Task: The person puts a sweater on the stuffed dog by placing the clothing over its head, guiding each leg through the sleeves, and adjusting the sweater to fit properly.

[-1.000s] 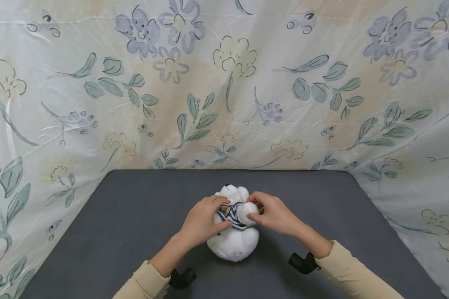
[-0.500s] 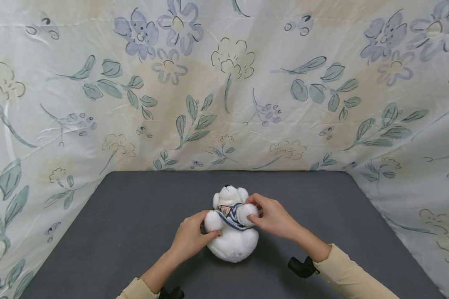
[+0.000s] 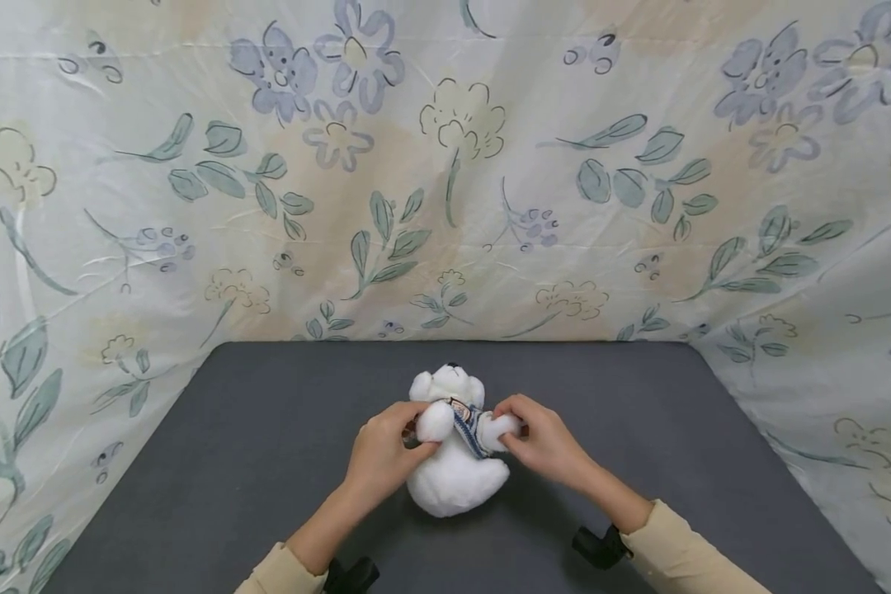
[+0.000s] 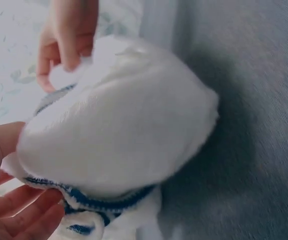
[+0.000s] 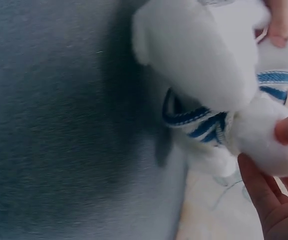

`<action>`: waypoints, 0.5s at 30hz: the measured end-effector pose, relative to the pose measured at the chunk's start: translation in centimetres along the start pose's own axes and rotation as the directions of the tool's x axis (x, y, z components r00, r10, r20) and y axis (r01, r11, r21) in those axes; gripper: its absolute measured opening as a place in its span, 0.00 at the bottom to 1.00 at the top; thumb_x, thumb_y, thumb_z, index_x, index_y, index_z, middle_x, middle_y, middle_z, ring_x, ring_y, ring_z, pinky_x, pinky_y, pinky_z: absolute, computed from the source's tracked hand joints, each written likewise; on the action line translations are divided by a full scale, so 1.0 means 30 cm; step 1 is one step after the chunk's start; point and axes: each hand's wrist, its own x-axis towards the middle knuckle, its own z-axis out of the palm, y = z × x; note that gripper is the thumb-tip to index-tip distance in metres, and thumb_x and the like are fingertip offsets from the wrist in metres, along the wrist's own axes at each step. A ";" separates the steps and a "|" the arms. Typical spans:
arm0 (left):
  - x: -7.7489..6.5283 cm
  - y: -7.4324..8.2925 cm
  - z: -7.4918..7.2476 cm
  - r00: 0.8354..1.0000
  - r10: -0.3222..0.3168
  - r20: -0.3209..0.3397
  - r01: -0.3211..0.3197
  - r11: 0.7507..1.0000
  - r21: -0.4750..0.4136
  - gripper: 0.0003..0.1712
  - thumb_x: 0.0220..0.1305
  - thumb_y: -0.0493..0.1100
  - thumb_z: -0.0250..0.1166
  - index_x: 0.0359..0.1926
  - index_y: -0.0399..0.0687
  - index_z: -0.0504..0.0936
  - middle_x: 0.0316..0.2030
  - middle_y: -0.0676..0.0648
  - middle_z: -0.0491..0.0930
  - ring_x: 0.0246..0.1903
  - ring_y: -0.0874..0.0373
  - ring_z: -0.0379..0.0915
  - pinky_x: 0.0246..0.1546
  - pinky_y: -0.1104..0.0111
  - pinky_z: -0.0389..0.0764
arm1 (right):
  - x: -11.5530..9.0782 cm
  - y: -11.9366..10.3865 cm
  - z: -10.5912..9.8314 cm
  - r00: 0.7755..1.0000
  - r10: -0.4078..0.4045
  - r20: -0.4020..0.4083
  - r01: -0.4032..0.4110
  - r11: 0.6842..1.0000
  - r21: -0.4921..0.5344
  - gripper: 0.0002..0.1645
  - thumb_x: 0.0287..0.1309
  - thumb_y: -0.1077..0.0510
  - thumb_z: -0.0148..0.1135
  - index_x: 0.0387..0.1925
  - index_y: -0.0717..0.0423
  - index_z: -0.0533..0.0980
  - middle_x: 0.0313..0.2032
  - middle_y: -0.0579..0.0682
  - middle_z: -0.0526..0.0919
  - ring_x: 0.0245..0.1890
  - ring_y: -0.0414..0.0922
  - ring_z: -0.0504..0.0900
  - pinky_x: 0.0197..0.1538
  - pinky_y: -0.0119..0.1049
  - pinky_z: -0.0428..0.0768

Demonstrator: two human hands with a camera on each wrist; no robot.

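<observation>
A white plush bear [image 3: 451, 487] in a blue-and-white striped knitted top [image 3: 469, 426] sits on the dark grey table, its head pointing to the far side. My left hand [image 3: 384, 450] holds the bear's arm on the left, thumb nearer me and fingers behind. On the other side, my right hand [image 3: 548, 443] pinches the opposite arm near its rounded paw. In the left wrist view the bear's white body [image 4: 124, 120] fills the middle, with the striped hem [image 4: 111, 204] below it. The right wrist view shows the gripped paw [image 5: 263, 135] between thumb and fingers.
The grey tabletop [image 3: 267, 421] spreads around the bear. A flowered cloth [image 3: 386, 190] hangs behind the table and along both sides. Black wrist mounts [image 3: 600, 547] sit at both cuffs of the cream sleeves [image 3: 683, 544].
My left hand moved off the bear's front to grip its left-side arm, then brought that arm up and inward. The bear has turned to the right, while my right hand keeps hold.
</observation>
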 end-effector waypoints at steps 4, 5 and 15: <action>0.011 0.021 0.018 1.000 0.009 0.016 -0.010 1.000 0.020 0.24 0.42 0.46 0.75 0.45 0.55 0.81 0.34 0.57 0.78 0.28 0.65 0.73 0.28 0.73 0.73 | -0.016 0.035 0.015 0.999 0.017 -0.031 -0.017 1.000 0.012 0.16 0.46 0.71 0.65 0.35 0.52 0.74 0.36 0.45 0.77 0.34 0.39 0.77 0.34 0.30 0.78; 0.014 0.027 0.023 1.000 0.016 0.020 -0.017 0.999 0.029 0.24 0.43 0.46 0.75 0.45 0.55 0.81 0.35 0.57 0.78 0.29 0.65 0.73 0.31 0.72 0.75 | -0.020 0.043 0.018 0.999 0.027 -0.036 -0.027 1.000 0.013 0.16 0.46 0.71 0.65 0.35 0.51 0.74 0.36 0.44 0.77 0.34 0.38 0.77 0.34 0.30 0.78; 0.033 0.070 0.057 0.996 0.067 0.054 -0.072 0.992 0.105 0.25 0.43 0.51 0.75 0.46 0.56 0.80 0.39 0.54 0.80 0.34 0.63 0.76 0.30 0.69 0.76 | -0.057 0.081 0.020 0.991 0.136 0.013 -0.136 0.991 0.017 0.14 0.48 0.67 0.65 0.35 0.49 0.73 0.37 0.44 0.77 0.36 0.39 0.77 0.36 0.38 0.79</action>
